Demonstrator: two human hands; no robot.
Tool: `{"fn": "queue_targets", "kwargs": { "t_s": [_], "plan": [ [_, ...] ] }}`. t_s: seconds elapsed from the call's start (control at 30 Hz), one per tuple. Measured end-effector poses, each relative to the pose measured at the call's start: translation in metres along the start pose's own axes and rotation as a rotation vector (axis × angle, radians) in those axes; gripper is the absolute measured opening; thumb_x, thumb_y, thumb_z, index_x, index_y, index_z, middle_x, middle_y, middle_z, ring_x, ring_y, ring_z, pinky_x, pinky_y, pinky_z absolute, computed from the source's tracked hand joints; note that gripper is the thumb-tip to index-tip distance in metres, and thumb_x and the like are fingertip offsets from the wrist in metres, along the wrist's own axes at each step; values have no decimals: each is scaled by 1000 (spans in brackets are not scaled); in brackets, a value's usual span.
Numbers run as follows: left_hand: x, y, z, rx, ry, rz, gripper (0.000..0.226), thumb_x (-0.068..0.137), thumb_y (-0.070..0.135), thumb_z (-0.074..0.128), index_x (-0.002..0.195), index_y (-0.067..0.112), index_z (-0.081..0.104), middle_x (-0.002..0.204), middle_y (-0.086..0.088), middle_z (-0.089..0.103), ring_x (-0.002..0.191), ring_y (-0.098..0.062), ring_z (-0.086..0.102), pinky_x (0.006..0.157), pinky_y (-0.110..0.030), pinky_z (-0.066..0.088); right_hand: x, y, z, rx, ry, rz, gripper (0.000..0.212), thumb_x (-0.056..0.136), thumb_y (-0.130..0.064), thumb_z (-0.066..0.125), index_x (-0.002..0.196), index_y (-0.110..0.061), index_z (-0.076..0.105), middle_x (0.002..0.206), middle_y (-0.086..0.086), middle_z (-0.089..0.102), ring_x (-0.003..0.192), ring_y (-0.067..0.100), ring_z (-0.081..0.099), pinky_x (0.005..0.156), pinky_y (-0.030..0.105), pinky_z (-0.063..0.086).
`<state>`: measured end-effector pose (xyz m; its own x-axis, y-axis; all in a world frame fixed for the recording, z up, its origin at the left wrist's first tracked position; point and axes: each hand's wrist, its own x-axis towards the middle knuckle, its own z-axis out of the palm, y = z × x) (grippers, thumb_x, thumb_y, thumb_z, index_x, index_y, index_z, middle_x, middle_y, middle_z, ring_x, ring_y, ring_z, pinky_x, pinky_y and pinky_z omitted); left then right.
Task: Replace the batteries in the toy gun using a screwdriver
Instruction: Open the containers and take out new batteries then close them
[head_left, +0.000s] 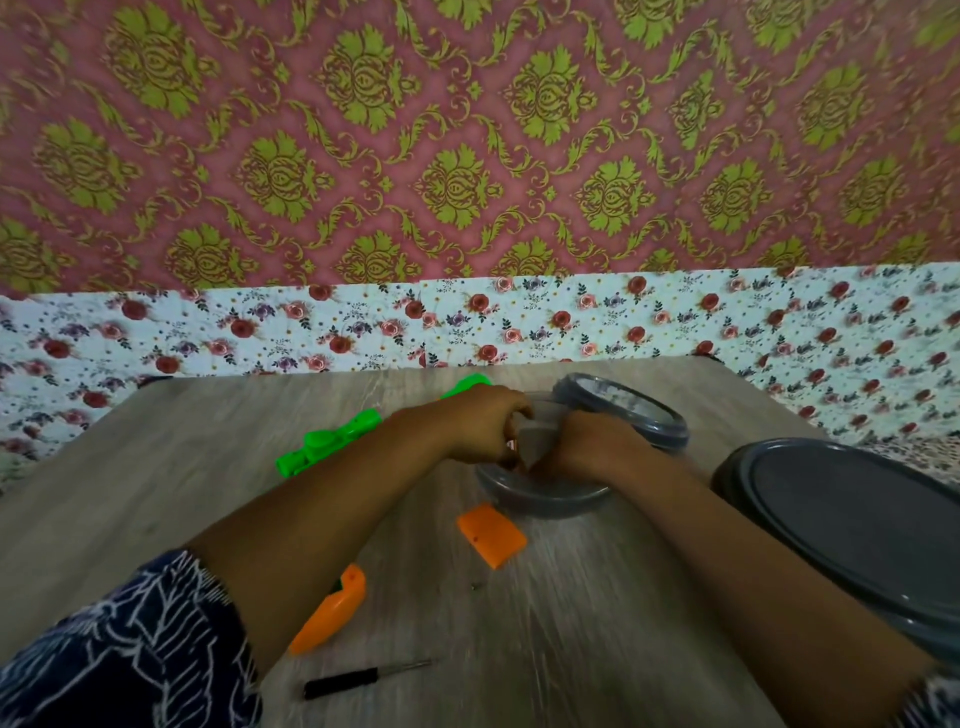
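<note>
Grey plastic sits between both hands at about one o'clock from the table's middle: a small grey piece (535, 441), perhaps a battery pack or a lid, held over a low round grey dish (545, 499). The left hand (467, 423) curls its fingers round the piece's near side, and the right hand (592, 441) closes on it from the other; what the fingertips do underneath is hidden. I judge this to be fetching or opening the batteries, so steady thumbs and a gentle pull over the dish would keep loose cells from rolling off. The toy gun (332, 439), green, lies at ten o'clock, partly behind the left forearm. An orange cover (491, 532) rests at six o'clock from the dish, an orange handle part (330, 608) and the screwdriver (363, 678) lower still.
</note>
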<state>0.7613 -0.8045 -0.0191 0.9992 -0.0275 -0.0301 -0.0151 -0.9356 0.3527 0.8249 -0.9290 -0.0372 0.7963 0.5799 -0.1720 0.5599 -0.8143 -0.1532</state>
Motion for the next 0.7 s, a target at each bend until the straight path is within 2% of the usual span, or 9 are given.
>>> {"fn": "queue_targets", "kwargs": {
  "t_s": [0.07,0.2,0.4,0.47,0.53,0.63,0.7],
  "plan": [
    [5,-3,0,18,-30,-14,63,75,14,75,133,12,48,119,-8,61,105,-22,59,92,-34,50,9,0,4,-48,-47,-14,51,83,-49,49,122,-16,53,122,9,58,111,26,55,98,42,43],
    [8,-5,4,20,-28,-3,59,75,14,75,130,11,52,122,-7,62,105,-21,60,91,-32,50,12,3,6,-74,-55,-20,54,79,-51,47,120,-17,54,120,9,59,109,27,56,97,45,44],
    [6,-8,6,-18,-6,-2,56,77,20,74,128,10,54,124,-8,61,109,-21,58,94,-31,48,5,-2,4,-62,-53,-22,40,80,-46,52,108,-18,57,107,6,63,97,22,58,92,41,47],
    [2,-7,4,-34,37,-7,55,77,23,74,127,9,55,127,-8,59,113,-21,56,98,-31,45,-5,-3,-1,-24,31,-8,33,79,-41,57,100,-15,58,93,3,61,87,20,58,83,36,50],
    [-4,-9,2,-58,106,-15,59,77,26,74,130,10,52,132,-7,56,119,-20,52,97,-24,39,-17,-2,-11,44,205,14,23,82,-27,58,98,-11,58,87,3,59,84,20,58,77,33,51],
    [-15,-14,1,-101,171,-46,73,74,35,75,136,14,44,140,-5,48,126,-20,46,93,-22,34,-30,5,-27,40,466,-3,28,86,-22,57,111,-10,59,102,8,61,100,24,56,86,35,49],
    [-23,-17,3,-92,153,-78,82,70,39,77,138,14,40,140,-4,47,124,-21,47,92,-21,35,-29,13,-32,14,480,44,36,85,-25,61,116,-7,53,116,11,57,114,27,48,91,38,44]
  ]
}}
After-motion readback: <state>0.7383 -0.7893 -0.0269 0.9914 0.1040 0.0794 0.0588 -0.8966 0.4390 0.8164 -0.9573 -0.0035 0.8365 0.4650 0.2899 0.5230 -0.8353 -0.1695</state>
